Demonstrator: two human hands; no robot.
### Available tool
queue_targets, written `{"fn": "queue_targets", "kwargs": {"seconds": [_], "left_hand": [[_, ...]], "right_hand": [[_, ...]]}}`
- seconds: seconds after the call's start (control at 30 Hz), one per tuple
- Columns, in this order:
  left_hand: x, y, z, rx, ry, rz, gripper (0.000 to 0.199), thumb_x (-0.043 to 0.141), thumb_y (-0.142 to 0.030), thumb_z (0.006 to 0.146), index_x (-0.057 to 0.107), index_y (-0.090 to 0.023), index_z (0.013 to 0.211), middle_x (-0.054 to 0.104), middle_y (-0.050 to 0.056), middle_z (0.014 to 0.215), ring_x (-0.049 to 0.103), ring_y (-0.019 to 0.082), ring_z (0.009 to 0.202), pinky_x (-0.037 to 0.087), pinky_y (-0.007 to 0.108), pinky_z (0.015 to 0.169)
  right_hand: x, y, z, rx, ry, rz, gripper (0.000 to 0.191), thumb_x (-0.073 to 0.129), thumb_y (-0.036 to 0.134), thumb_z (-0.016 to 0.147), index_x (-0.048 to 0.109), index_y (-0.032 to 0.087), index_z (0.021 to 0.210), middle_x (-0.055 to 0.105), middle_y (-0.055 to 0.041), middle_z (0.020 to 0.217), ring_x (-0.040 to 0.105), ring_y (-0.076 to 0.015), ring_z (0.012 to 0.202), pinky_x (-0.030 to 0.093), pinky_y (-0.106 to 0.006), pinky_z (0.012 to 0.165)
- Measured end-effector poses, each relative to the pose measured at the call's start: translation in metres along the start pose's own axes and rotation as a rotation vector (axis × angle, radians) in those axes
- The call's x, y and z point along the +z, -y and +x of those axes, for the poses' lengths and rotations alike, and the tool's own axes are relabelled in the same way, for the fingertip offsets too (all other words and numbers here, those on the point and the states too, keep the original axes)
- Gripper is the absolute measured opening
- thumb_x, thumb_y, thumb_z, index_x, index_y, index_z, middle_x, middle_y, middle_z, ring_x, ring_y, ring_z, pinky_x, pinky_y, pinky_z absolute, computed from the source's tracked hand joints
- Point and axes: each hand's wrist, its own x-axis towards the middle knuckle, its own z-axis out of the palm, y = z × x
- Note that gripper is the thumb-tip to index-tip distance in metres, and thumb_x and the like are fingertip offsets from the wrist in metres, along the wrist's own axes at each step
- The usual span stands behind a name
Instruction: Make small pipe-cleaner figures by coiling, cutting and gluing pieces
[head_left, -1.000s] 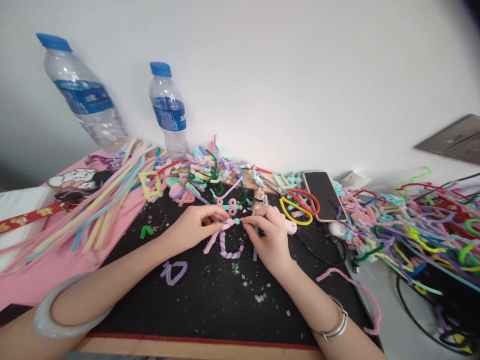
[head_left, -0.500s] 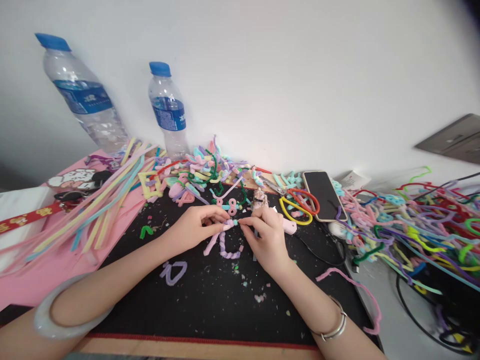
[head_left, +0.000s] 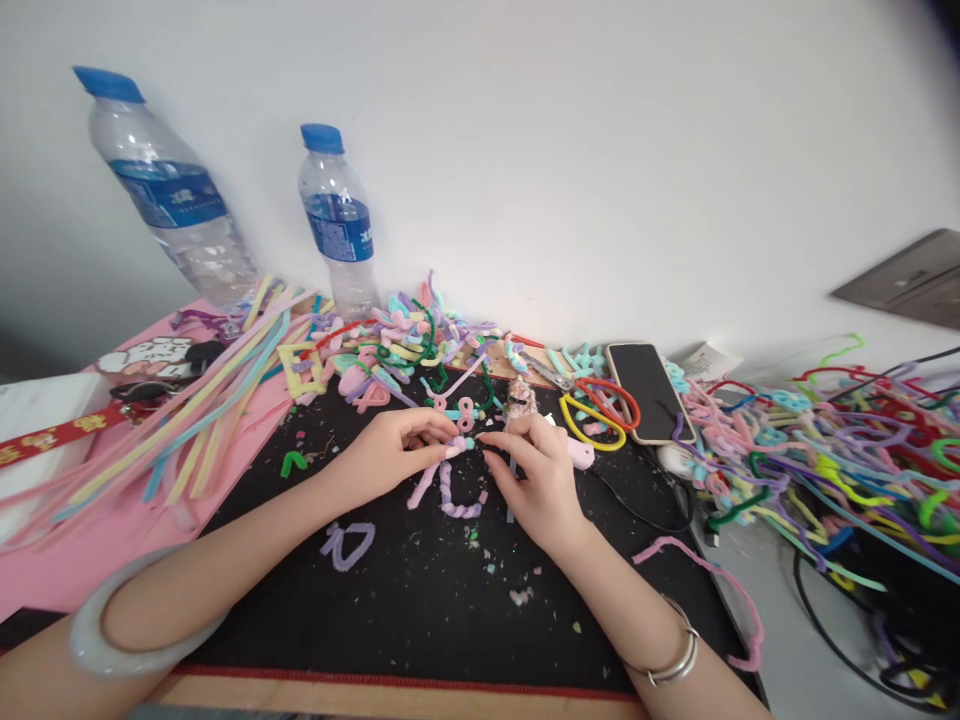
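My left hand point(head_left: 397, 445) pinches a short piece of lilac pipe cleaner point(head_left: 456, 447) with a teal tip between thumb and fingers. Just to its right is my right hand point(head_left: 532, 470), its thumb and forefinger slightly apart and nothing visible between them. Below the hands, a twisted pink-and-purple pipe cleaner point(head_left: 459, 508) curves on the black mat point(head_left: 420, 620). A pink strip point(head_left: 421, 488) lies beside it. A small pink looped shape point(head_left: 465, 414) rests just beyond the fingertips. Nearer me lies a purple bent loop point(head_left: 351, 545).
Scissors point(head_left: 611, 425) with red and yellow handles lie beside a phone point(head_left: 649, 392). Two water bottles point(head_left: 337, 225) stand by the wall. Tangled pipe cleaners point(head_left: 847, 440) fill the right side; long strips point(head_left: 217, 410) cover pink paper at left. Scraps dot the mat.
My right thumb and forefinger have parted and drawn slightly back from the teal tip. My left hand keeps its pinch almost unmoved.
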Motion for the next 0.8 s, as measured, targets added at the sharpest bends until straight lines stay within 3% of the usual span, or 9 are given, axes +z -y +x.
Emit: {"fn": "queue_targets", "kwargs": {"seconds": [0.8], "left_hand": [[-0.0007,-0.0022,-0.0008,0.015,0.046,-0.044,0.023,0.064,-0.032,0.078,0.062,-0.017,0.095,0.069,0.004,0.09,0.064,0.019,0.085,0.051,0.03,0.074]], "right_hand": [[0.0041,0.001,-0.0013,-0.015,-0.001,0.025,0.013,0.055,0.018,0.088,0.068,0.02,0.087,0.054,-0.0028,0.076,0.054,-0.016,0.075,0.036,-0.031,0.067]]}}
